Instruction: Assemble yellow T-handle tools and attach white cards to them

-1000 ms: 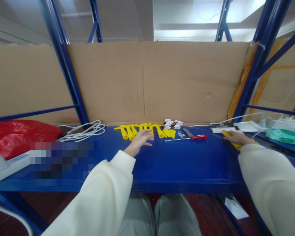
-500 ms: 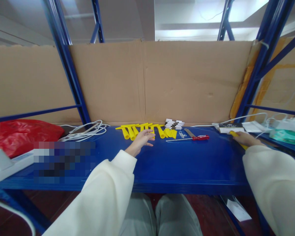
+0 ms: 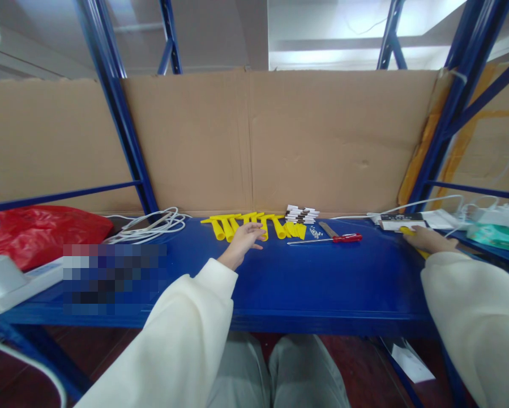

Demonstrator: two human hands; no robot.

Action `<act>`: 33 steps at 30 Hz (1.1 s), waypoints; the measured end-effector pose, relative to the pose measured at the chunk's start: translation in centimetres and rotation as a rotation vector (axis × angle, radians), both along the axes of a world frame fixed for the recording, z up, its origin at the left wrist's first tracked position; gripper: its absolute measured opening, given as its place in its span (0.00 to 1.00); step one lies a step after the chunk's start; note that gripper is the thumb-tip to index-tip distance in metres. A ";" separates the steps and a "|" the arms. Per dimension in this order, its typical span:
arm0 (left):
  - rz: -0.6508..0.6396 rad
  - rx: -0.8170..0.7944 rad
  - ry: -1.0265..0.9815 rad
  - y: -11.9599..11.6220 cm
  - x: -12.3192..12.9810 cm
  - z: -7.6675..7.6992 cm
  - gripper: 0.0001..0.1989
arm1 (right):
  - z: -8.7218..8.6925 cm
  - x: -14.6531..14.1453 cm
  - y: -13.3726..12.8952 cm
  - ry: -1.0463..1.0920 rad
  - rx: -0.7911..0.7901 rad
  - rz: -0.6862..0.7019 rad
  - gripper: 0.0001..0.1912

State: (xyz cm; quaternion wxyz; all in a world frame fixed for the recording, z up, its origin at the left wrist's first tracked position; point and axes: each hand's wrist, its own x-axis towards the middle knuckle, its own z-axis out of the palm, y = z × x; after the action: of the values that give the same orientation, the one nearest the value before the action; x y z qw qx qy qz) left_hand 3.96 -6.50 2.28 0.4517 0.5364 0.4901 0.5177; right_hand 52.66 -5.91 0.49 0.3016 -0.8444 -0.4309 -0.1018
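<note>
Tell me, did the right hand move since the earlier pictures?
Yes. The right hand has shifted a little to the right, farther from the fold in the cardboard and from the red screwdriver.

Two hands (image 3: 242, 243), one screwdriver (image 3: 346, 238), over five yellow pieces (image 3: 281, 229).

Your right hand (image 3: 430, 239) covered most of the yellow piece (image 3: 407, 230) in its grip, so its full shape could not be made out, and your left hand (image 3: 243, 242) hid part of the row of yellow parts (image 3: 218, 229) behind it. Coarse blurred squares (image 3: 114, 277) masked whatever lay at the left of the surface (image 3: 305, 283), while the pale bits (image 3: 315, 233) by the red screwdriver (image 3: 347, 238) were too small for you to identify. The left edge cut off the red bag (image 3: 54, 232) and white strip (image 3: 29, 286), the right edge your right sleeve (image 3: 470, 317) and the green packet (image 3: 496, 237).
</note>
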 end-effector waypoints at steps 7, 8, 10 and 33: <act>0.232 0.072 -0.094 1.8 -0.7 -0.2 0.09 | 3.4 -5.6 -1.5 0.040 0.010 0.019 0.13; 0.257 0.081 -0.092 2.0 -0.7 -0.3 0.09 | 3.9 -6.7 -1.4 0.068 0.063 0.047 0.13; 0.284 0.102 -0.064 2.2 -0.7 -0.5 0.08 | 4.9 -9.0 -0.8 0.129 0.259 0.116 0.15; 0.579 -0.059 0.950 3.3 -4.6 -1.1 0.29 | -0.2 -19.2 2.3 0.273 0.511 0.607 0.08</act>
State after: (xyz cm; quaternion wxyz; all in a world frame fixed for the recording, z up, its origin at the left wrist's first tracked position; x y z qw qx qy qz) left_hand -0.61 -3.17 1.13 0.0351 0.5413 0.7816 0.3079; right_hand 33.47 -3.59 0.25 0.5719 -0.5830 -0.5770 0.0009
